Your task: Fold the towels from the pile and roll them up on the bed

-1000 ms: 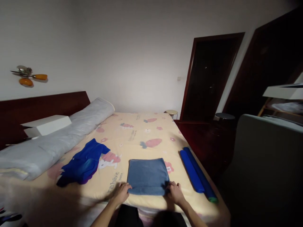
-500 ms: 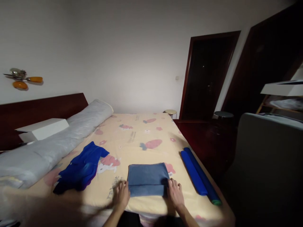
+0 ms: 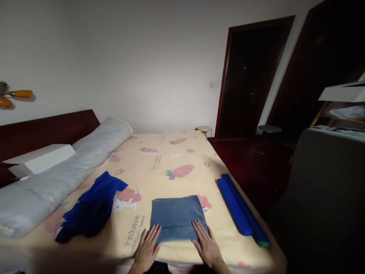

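Observation:
A grey-blue folded cloth (image 3: 177,213) lies flat on the bed, with a folded-over strip along its near edge. My left hand (image 3: 148,245) rests palm down at its near left corner, fingers stretched out onto the fabric. On the near right part of the cloth, my right hand (image 3: 205,241) presses with its fingers extended and thumb apart. A crumpled blue garment (image 3: 92,207) is spread to the left. Over on the right side lie two blue rolls (image 3: 235,207), side by side; the outer one shows a green end.
The bed (image 3: 154,152) has a yellow sheet printed with carrots and rabbits. A long grey roll (image 3: 71,163) and a white box (image 3: 42,158) are by the headboard (image 3: 51,129). Stools (image 3: 204,129) stand beyond the bed; a dark chair back (image 3: 333,182) is at the right.
Both hands have gone from gripping the cloth's side edges to lying flat on its near part with fingers stretched. The camera view has shifted slightly to the right and down.

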### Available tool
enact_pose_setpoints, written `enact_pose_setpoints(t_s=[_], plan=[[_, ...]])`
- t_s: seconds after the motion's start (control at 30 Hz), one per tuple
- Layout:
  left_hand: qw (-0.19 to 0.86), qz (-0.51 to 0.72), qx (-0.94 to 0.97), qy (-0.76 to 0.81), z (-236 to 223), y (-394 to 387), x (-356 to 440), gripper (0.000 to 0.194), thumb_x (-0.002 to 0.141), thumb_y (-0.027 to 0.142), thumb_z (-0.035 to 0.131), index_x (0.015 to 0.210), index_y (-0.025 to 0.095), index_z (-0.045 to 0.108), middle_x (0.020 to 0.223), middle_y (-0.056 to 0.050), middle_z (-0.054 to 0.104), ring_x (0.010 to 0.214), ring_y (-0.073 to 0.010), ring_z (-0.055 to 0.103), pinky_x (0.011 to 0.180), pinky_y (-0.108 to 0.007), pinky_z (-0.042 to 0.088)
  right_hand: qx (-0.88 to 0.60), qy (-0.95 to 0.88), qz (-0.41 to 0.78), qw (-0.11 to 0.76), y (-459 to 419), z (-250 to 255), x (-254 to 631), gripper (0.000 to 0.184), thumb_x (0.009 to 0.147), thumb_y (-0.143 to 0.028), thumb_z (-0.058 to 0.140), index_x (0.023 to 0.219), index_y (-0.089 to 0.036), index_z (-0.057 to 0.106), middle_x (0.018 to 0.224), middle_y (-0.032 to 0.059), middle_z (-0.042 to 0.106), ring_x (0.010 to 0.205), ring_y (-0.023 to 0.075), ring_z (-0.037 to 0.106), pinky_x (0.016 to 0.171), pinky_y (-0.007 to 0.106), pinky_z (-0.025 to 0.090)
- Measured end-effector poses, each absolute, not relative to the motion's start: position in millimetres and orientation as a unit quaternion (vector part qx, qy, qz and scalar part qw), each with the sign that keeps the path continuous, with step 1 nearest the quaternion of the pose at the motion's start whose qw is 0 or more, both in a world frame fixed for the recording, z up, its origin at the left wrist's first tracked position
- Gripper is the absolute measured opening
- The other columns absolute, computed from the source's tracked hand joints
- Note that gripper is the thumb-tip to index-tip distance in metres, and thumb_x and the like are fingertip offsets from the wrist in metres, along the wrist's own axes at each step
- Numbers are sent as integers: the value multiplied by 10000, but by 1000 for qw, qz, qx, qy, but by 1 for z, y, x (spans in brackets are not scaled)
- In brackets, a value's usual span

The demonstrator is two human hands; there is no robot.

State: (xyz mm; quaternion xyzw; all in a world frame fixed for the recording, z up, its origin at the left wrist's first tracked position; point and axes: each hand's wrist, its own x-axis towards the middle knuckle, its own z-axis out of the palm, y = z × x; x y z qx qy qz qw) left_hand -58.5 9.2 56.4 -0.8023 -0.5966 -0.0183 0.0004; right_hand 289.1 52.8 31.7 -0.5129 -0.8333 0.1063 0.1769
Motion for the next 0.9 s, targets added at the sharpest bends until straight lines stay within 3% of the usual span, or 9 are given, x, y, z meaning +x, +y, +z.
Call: enact_pose_setpoints(t_s=[0.13,0.27,0.37,0.5,0.6,0.77,0.9], plan=[[31,-2,-779,-626,50,9,-39,710,907,230,349,1493,297,-46,1600,3,236,1466,-234,290,1191,-584,238,-537,-816,68,203,49,29,270,617,972,-528,340,1505,-245,214,1546,72,313,1420,293,349,1147,572,322],[88,-42,-787,-610,38,10,10,826,803,51,333,1505,251,-54,1609,5,212,1474,-196,266,1197,-474,267,-464,-854,60,225,38,31,217,616,988,-450,340,1523,-277,88,1569,44,254,1438,254,317,1152,491,341],[71,-57,-822,-562,38,10,22,801,838,95,351,1515,250,-48,1600,2,248,1457,-180,308,1174,-399,309,-410,-886,90,198,35,31,208,614,993,-421,332,1522,-302,44,1571,14,253,1437,222,322,1148,437,350],[46,-52,-826,-559,52,7,-17,706,919,196,341,1525,323,3,1599,41,273,1442,-153,336,1168,-381,322,-457,-869,82,170,43,25,260,554,995,-385,318,1516,-329,141,1569,7,276,1434,229,331,1148,445,325],[21,-48,-825,-562,59,6,-54,709,905,154,339,1524,362,63,1583,67,325,1426,-123,359,1171,-357,319,-474,-862,67,167,50,24,304,543,992,-404,320,1514,-328,192,1558,15,321,1420,219,361,1141,427,313],[-63,-26,-815,-575,77,19,-60,796,749,11,368,1471,344,332,1527,32,449,1390,-155,413,1193,-475,254,-480,-862,108,122,60,49,314,537,918,-281,399,1455,-284,402,1502,43,449,1380,243,423,1112,453,301],[-79,-36,-795,-600,108,31,-49,573,774,56,412,1252,309,602,1335,-26,636,1290,-201,494,1133,-490,301,-495,-848,143,122,64,85,306,476,812,-223,461,1264,-253,610,1325,68,630,1267,256,514,1068,451,310]])
